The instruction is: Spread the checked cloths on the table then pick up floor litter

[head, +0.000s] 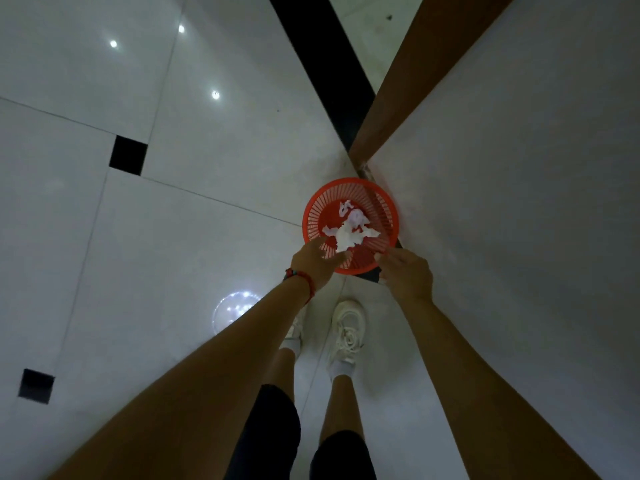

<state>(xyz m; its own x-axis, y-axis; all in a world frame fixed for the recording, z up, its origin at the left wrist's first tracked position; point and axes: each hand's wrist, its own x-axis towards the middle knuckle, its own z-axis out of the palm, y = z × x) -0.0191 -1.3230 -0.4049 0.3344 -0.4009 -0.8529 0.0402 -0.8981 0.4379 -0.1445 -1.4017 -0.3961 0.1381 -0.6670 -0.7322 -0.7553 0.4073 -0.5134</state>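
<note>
Below, both hands over red basket.
Left hand point(317, 259) loose, empty; right hand point(405, 273) loose, empty, above basket point(311, 216) rim; crumpled paper point(349, 230) inside, centre frame.

Probably a home interior: glossy white floor tiles point(214, 258) with black insets, brown skirting point(415, 81).

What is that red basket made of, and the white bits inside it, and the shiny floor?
The red basket looks like moulded plastic: uniform bright colour, thin slatted walls with open gaps. The white scraps appear to be crumpled paper or tissue, judging by their ragged, creased edges; which one is unclear. The floor seems to be polished ceramic or stone tile, since it mirrors ceiling lights and shows straight joints.
</note>
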